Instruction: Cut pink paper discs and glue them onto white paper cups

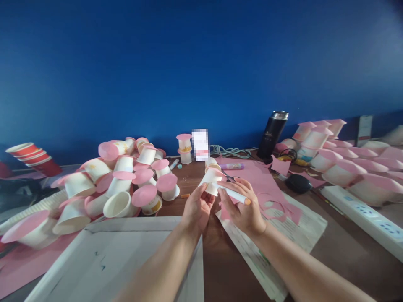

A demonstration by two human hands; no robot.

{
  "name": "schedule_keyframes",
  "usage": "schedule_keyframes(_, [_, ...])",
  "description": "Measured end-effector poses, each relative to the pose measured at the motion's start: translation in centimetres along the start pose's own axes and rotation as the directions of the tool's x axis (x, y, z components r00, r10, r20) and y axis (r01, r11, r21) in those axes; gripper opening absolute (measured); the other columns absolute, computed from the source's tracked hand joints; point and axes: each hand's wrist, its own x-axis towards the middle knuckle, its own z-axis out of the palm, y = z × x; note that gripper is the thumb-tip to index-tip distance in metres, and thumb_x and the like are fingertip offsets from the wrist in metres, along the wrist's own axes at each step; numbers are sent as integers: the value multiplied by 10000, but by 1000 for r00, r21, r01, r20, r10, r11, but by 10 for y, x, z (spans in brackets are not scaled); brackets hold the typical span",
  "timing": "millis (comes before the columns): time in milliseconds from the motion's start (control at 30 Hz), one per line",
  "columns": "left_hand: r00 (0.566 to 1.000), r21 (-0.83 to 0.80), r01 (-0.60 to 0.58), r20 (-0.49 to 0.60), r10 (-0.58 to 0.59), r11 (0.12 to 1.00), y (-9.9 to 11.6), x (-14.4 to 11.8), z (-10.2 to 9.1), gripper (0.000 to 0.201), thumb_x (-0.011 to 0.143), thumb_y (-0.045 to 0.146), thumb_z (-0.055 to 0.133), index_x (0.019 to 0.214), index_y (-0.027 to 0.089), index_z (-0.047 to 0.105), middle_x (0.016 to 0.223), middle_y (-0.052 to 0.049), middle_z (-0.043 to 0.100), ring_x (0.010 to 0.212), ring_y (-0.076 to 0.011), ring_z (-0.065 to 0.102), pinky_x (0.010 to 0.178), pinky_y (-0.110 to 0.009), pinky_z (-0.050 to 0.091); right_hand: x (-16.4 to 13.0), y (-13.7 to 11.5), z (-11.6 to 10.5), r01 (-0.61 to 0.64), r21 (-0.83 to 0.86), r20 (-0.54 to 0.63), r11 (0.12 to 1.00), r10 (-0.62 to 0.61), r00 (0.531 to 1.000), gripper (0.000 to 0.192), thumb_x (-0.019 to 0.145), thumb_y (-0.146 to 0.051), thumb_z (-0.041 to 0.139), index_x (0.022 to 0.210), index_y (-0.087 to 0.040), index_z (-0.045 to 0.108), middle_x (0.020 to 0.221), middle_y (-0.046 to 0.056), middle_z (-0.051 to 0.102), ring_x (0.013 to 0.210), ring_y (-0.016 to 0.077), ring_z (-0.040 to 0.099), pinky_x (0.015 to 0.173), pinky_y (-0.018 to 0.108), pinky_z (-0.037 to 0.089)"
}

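Observation:
In the middle of the head view, my left hand (pixel 197 206) is closed around a white paper cup (pixel 210 178), tilted and held above the table. My right hand (pixel 244 205) grips a white marker (pixel 234 193) with an orange end. The marker's other end points at the cup's side; whether it touches cannot be made out. A small orange cap (pixel 185 196) lies on the table left of my hands. Scissors (pixel 231 178), partly hidden, lie just behind my right hand. Nearby to the left, several white cups with pink paper discs (pixel 144 195) are heaped.
Stacked red cups (pixel 39 158) lean at far left. A white board (pixel 135 260) lies at front left. Pink paper (pixel 248 170) and a printed sheet (pixel 310 224) are on the right, beside a power strip (pixel 362 214), a black flask (pixel 272 135) and more pink-topped cups (pixel 344 172).

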Motion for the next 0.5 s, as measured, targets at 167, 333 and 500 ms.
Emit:
schedule_keyframes(167, [1000,15,4,25,-4,1000,-1,0,-1,26,830,120,637,826,118,663,840,-54,693,687,-86,626,647,-197,506,-1,1,1,4,-4,2,1000,-4,1000,239,890,-157,596,1116,-225,636,997,44,754,862,186,700,954,425,437])
schedule_keyframes(333, [999,14,-1,34,1,1000,-1,0,-1,34,809,121,661,842,121,670,861,-54,699,707,-91,632,659,-199,504,-1,1,1,-7,-13,10,1000,7,1000,242,896,-168,586,1125,-229,636,978,44,756,857,187,701,958,425,441])
schedule_keyframes(500, [999,1,-6,49,6,1000,-1,-1,-1,27,807,120,658,831,125,669,851,-50,695,709,-93,634,660,-199,498,0,1,1,-10,-25,12,1000,10,1000,235,900,-176,577,1116,-237,646,951,35,758,837,186,705,958,419,443])
